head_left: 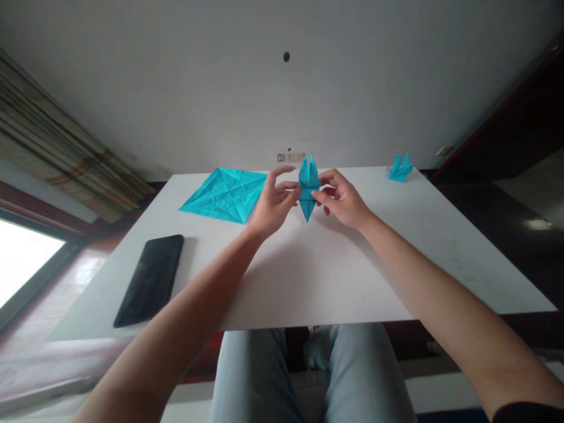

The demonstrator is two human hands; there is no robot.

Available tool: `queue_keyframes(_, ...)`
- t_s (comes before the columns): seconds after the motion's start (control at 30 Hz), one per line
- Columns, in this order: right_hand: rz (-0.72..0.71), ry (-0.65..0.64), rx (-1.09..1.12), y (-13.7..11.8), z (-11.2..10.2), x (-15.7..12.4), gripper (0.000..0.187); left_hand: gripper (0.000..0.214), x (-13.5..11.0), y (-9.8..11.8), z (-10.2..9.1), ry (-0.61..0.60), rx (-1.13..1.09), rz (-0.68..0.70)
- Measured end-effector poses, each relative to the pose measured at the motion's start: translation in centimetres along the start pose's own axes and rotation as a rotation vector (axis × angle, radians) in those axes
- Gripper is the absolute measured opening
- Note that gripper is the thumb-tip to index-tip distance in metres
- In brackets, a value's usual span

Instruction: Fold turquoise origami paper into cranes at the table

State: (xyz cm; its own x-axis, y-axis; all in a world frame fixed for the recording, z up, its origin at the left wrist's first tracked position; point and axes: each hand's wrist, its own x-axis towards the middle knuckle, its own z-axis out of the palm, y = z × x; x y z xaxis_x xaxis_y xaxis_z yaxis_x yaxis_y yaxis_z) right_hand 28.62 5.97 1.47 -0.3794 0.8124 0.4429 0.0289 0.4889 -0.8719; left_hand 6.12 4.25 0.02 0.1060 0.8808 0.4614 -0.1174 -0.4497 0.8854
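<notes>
Left grip and right grip pinch a folded teal origami figure between their fingertips, upright over the white worktop. A creased teal paper square lies far left, a small paper crane far right, a black phone near left.

The folded paper is a strong turquoise blue, with a darker shade along its folds. The flat paper sheet has the same colour, and its many crease lines make a pattern like a star. The small paper bird is also this blue. The bench is white, the phone is black, the trousers are pale blue, and the curtain has brown and cream stripes.
</notes>
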Motion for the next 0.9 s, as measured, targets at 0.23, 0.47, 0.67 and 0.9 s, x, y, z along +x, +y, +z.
queue_keyframes(0.23, -0.002, -0.016, -0.032, -0.3, -0.4, 0.1, 0.018, 0.026, 0.0, 0.9, 0.0, -0.046, 0.06, -0.059)
queue_keyframes(0.47, -0.03, -0.041, -0.031, -1.1, -0.2, 0.0, 0.03, 0.054, -0.3, 0.8, -0.3, -0.073, 0.027, -0.12)
queue_keyframes(0.67, -0.047, 0.166, 0.001, -0.1, -0.6, 0.3, 0.047, 0.051, -0.4, 0.7, 0.0, -0.15, -0.015, -0.064)
queue_keyframes(0.9, 0.014, 0.147, 0.115, -0.3, -1.5, 0.8, 0.038, 0.062, -0.6, 1.3, 0.2, -0.183, -0.086, -0.132)
